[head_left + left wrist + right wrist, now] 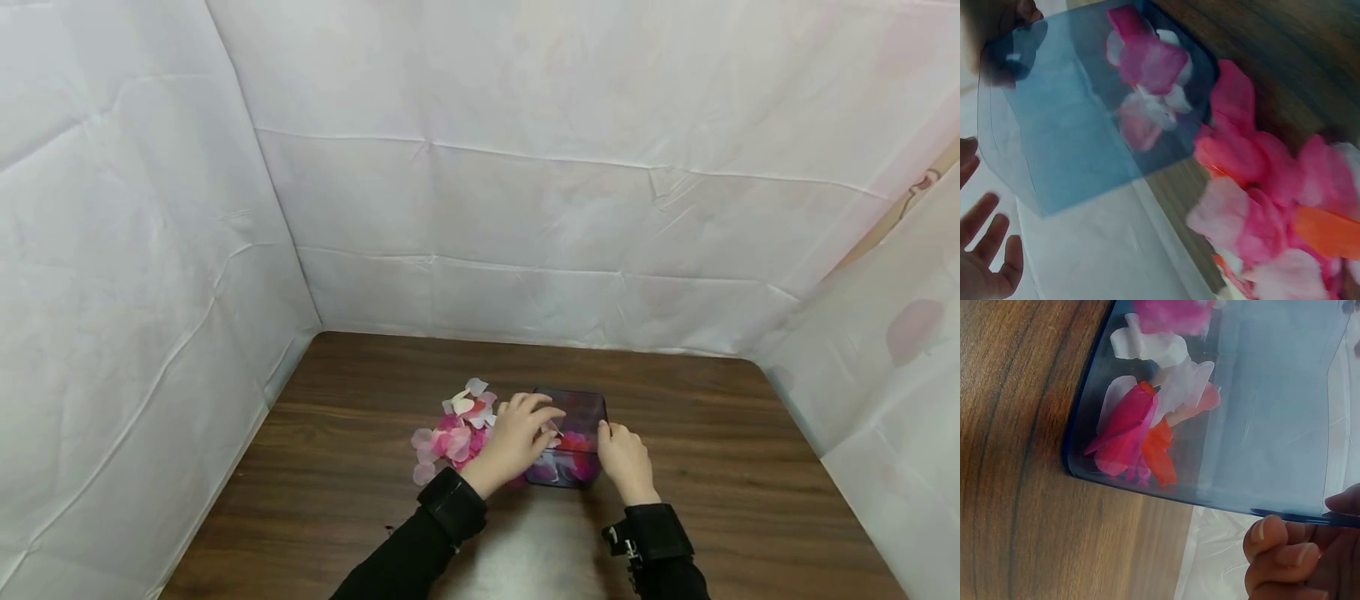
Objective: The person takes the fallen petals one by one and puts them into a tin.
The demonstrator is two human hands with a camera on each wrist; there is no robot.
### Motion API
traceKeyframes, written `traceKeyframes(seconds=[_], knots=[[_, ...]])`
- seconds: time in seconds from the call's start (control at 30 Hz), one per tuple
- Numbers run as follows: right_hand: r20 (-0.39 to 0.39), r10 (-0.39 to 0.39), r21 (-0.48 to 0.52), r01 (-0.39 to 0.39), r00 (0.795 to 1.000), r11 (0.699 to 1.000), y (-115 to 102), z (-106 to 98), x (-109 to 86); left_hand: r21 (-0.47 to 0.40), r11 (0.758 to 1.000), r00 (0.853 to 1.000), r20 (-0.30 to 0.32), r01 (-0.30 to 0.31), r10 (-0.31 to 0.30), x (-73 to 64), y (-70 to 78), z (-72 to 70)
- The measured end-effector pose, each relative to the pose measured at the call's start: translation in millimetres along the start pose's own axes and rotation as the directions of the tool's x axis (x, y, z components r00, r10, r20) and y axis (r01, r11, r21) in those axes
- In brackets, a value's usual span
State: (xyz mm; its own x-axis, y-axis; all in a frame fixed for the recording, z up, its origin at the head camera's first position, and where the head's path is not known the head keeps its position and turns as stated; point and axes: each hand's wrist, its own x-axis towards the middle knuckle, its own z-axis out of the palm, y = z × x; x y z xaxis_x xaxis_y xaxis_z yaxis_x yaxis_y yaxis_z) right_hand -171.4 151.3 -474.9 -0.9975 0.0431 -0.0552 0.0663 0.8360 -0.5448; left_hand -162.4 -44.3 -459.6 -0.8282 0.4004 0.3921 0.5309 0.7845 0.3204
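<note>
A clear bluish plastic container (581,407) stands on the table, with pink, white and orange artificial petals (1129,425) lying at its bottom. My right hand (626,462) grips the container's right wall at the rim, the thumb on one side and curled fingers on the other. Over the container's left edge is my left hand (517,437); in the left wrist view its fingers (991,237) are spread and slightly bent by the opening, with nothing seen between them. To the container's left lies a loose pile of petals (450,437), partly hidden behind the left hand.
The brown wood-grain table (360,400) carries the container and pile. White cloth sheets (525,208) hang around its back and sides. Black bands (452,504) circle both wrists.
</note>
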Motion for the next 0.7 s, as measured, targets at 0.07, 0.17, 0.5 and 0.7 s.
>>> traceKeyframes(seconds=[0.07,0.17,0.5,0.7], knots=[[0.001,0.002,0.007,-0.002,1.0,1.0,-0.1,-0.3,-0.7,-0.053,0.998,0.997,-0.058,0.038,-0.041,-8.6,-7.0,0.1],[-0.005,-0.003,0.01,0.003,1.0,1.0,-0.6,-0.9,-1.3,-0.09,0.991,0.986,-0.125,0.097,-0.108,-28.6,-22.4,2.4],[-0.014,-0.006,0.007,0.006,1.0,1.0,3.3,1.5,-4.3,0.016,0.972,0.964,0.128,0.235,-0.235,-120.7,-79.2,26.0],[-0.016,-0.014,0.014,0.015,1.0,1.0,2.9,1.8,-0.7,-0.004,0.969,0.968,0.055,0.247,-0.247,-122.7,-83.8,29.1]])
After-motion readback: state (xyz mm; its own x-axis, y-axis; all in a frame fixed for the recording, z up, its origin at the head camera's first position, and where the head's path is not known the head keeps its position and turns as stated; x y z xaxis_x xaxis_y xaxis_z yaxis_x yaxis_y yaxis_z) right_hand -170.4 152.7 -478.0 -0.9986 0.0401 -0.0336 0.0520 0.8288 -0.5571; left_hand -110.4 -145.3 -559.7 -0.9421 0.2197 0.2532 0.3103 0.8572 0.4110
